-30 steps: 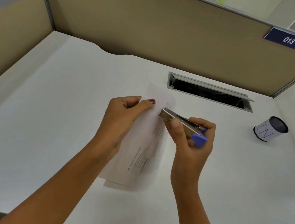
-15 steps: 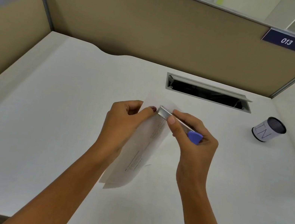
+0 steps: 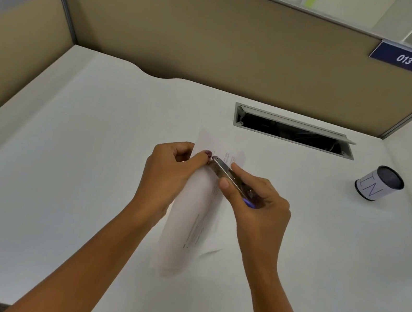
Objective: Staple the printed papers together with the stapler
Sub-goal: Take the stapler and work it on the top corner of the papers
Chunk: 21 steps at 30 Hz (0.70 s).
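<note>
The printed papers [image 3: 194,222] are white sheets with faint text, held up over the white desk [image 3: 56,184] and curved lengthwise. My left hand [image 3: 168,174] pinches them near their top left corner. My right hand [image 3: 259,206] grips a metal stapler [image 3: 224,172] with a blue rear end. The stapler's front end lies on the papers' top corner, right beside my left thumb. Whether its jaws are pressed together is hidden by my fingers.
A dark cylindrical cup [image 3: 379,183] with a white label stands at the right of the desk. An open cable slot [image 3: 294,131] lies behind my hands. Tan partition walls [image 3: 219,42] enclose the desk at the back and sides.
My right hand has brought the stapler left and onto the papers' top corner, up against my left thumb. The papers have bent into a narrower curve.
</note>
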Tool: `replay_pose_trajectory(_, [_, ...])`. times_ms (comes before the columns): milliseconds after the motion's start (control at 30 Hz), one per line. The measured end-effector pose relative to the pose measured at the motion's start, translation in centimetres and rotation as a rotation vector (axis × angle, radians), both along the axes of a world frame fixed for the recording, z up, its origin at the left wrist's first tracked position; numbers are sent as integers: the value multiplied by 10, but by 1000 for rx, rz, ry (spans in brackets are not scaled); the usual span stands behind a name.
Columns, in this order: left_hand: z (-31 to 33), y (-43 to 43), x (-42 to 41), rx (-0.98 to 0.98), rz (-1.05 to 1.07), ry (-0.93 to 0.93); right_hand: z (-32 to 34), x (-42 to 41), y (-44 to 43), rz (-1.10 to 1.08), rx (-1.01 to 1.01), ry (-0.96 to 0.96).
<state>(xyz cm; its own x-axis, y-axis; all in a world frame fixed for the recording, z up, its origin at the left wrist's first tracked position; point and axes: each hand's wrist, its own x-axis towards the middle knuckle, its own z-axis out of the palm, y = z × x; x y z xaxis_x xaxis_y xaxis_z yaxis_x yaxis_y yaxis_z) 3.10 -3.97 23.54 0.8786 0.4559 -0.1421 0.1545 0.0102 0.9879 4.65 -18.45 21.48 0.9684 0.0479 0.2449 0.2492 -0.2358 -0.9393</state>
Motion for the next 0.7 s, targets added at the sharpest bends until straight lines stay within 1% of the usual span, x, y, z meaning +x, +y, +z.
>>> replay_pose_trajectory(67, [0,2,0,6,-6,4,0,1,3,17,-86,-26])
replay_pose_trajectory(200, [3,4,-2,14,-54,11,0,1,6,64,-268,-20])
replay_pose_trajectory(233, [5,5,-3,15,-65,6,1,1,5,80,-278,-9])
replay_pose_trajectory(333, [8,5,-3,30,-68,8,8,5,6,186,-184,59])
replay_pose_trajectory(400, [9,6,-3,32,-65,10,10,6,6,204,-151,55])
replay_pose_trajectory(533, [9,8,-4,46,-64,11,15,7,7,128,-122,-48])
replay_pose_trajectory(700, [8,10,-5,72,-55,5,19,11,8,87,-161,-160])
